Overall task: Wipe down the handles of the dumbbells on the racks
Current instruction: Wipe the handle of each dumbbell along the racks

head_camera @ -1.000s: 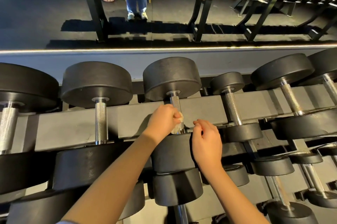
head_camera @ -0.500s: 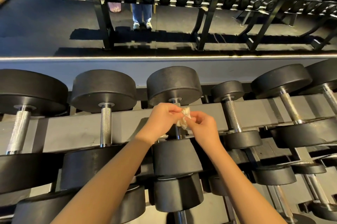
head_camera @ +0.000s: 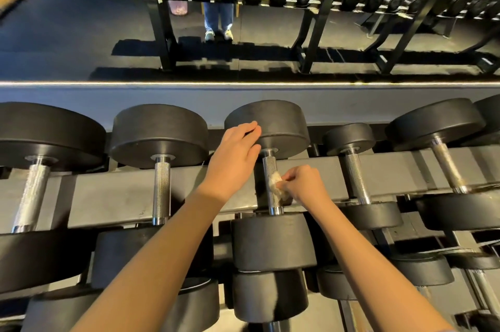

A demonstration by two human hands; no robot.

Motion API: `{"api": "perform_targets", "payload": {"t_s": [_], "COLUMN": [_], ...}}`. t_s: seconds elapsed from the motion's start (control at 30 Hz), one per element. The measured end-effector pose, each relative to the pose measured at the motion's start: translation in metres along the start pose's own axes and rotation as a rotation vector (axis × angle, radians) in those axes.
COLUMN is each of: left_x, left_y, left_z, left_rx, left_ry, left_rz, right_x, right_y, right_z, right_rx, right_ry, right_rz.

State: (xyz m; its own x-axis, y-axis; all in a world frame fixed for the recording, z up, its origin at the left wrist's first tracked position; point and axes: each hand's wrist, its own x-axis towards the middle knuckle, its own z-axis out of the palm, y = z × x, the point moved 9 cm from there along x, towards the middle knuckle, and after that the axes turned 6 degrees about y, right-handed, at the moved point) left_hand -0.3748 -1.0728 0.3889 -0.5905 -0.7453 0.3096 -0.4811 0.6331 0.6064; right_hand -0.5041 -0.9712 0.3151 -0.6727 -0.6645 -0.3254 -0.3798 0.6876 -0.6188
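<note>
A row of black dumbbells lies on the top tier of the grey rack [head_camera: 113, 196]. The middle dumbbell [head_camera: 273, 239] has a knurled steel handle [head_camera: 270, 169]. My right hand [head_camera: 305, 185] pinches a small whitish wipe [head_camera: 278, 187] against the lower part of that handle. My left hand [head_camera: 234, 158] rests with straight fingers on the dumbbell's far black head [head_camera: 281, 126]. Neighbouring handles stand bare: one to the left [head_camera: 161, 188] and one to the right [head_camera: 355, 180].
Lower tiers hold more black dumbbells [head_camera: 267, 296] below my arms. A mirror behind the rack reflects another dumbbell rack [head_camera: 311, 20] and a standing person's jeans and shoes [head_camera: 219, 20]. A lit strip [head_camera: 243, 83] runs along the mirror's base.
The wipe passed from my left hand to my right. My left hand let go and moved up onto the far head. The right hand now holds the wipe lower on the handle.
</note>
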Motion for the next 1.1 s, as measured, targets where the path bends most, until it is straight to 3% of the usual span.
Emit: {"api": "perform_targets", "payload": {"t_s": [0.2,0.33,0.43,0.57,0.83,1.1], "left_x": [-0.003,-0.002,-0.003,-0.003,-0.003,-0.003], "left_y": [-0.001,-0.003,-0.003,-0.004,-0.006,-0.001], "left_z": [0.001,0.000,0.000,0.002,0.003,0.002], "left_rx": [0.001,0.007,0.004,-0.021,-0.019,0.016], "left_ry": [-0.010,-0.009,-0.009,-0.005,-0.029,-0.019], "left_rz": [-0.016,-0.021,-0.020,-0.037,-0.047,-0.018], "right_x": [0.023,0.030,0.027,0.018,0.033,0.019], "right_y": [-0.026,-0.028,-0.016,-0.004,-0.020,-0.004], "right_z": [-0.007,-0.006,-0.005,0.004,-0.009,0.005], "right_rx": [0.125,0.180,0.175,-0.013,0.137,-0.109], "right_ry": [0.201,0.263,0.198,0.012,0.240,-0.005], "right_rz": [-0.099,-0.072,-0.010,0.020,-0.017,-0.048]}}
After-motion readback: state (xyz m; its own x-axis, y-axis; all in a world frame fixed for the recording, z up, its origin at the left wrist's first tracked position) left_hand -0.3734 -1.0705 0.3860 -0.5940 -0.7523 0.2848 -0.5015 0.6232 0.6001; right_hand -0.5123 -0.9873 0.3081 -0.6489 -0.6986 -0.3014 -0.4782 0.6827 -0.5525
